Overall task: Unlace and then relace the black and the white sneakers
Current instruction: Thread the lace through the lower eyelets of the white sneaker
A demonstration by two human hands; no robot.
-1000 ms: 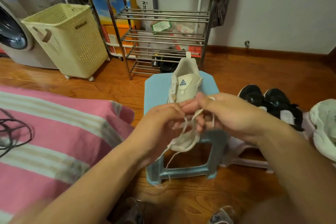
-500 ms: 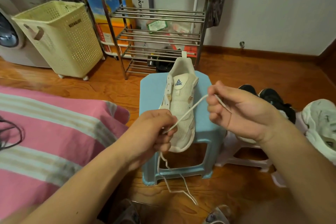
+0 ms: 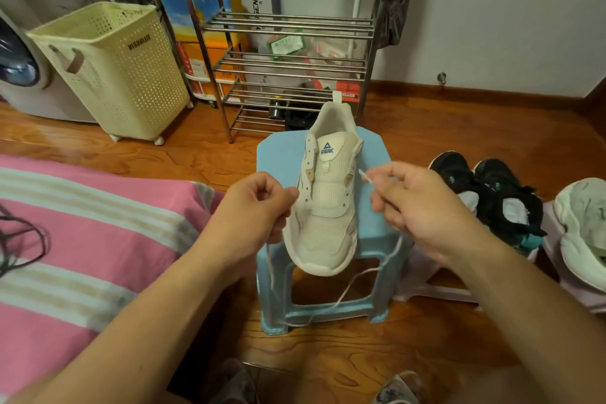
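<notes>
Shoe: a white sneaker (image 3: 328,200) lay on a blue stool (image 3: 278,154), toe toward the viewer, heel toward the rack; its eyelets looked unlaced
Lace: a white lace (image 3: 347,285) ran from each hand down past the stool's front and looped near the floor
Left hand: the left hand (image 3: 255,210) was just left of the shoe, its grip clenched around one part of the lace
Right hand: the right hand (image 3: 416,207) was just right of the shoe, its grip pinching the lace near its tip, which stuck out above the fingers
Black pair: two black sneakers (image 3: 492,197) sat on a white stool (image 3: 433,285) to the right
Other shoe: a second white sneaker (image 3: 583,226) lay at the far right edge
Bed: a pink striped cover (image 3: 82,239) filled the left side, with a black cord (image 3: 19,239) on it
Background: a metal rack (image 3: 288,43), a cream basket (image 3: 111,69) and a washer (image 3: 19,75) stood on the wooden floor (image 3: 459,128)
</notes>
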